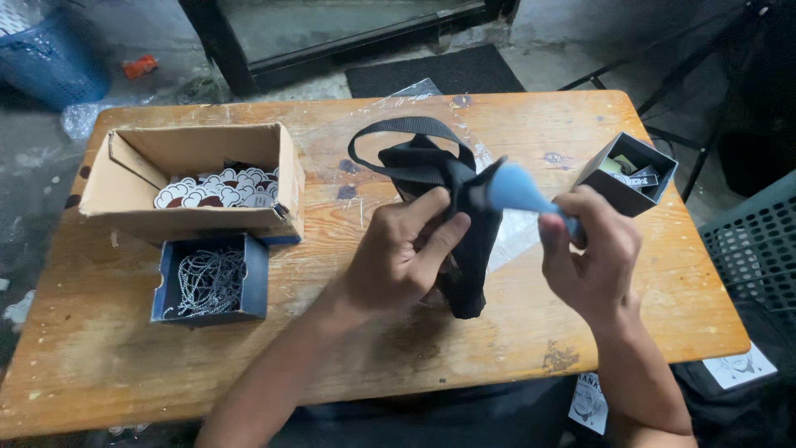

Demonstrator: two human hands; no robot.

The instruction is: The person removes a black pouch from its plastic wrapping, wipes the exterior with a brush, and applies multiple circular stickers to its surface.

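My left hand (406,253) grips a black fabric bag (464,199) with a looped strap (406,127), holding it up above the wooden table (124,357). My right hand (593,253) holds a light blue cone-shaped tool (518,191) by its handle. The cone's wide end touches the bag's upper edge. Crinkled clear plastic wrap (518,228) lies on the table under the bag.
A cardboard box (195,178) with cloud-patterned stickers sits at the left. In front of it stands a small blue box (211,280) of metal chains. A small dark box (628,172) stands at the right. A blue basket (50,54) and a grey crate (759,241) flank the table.
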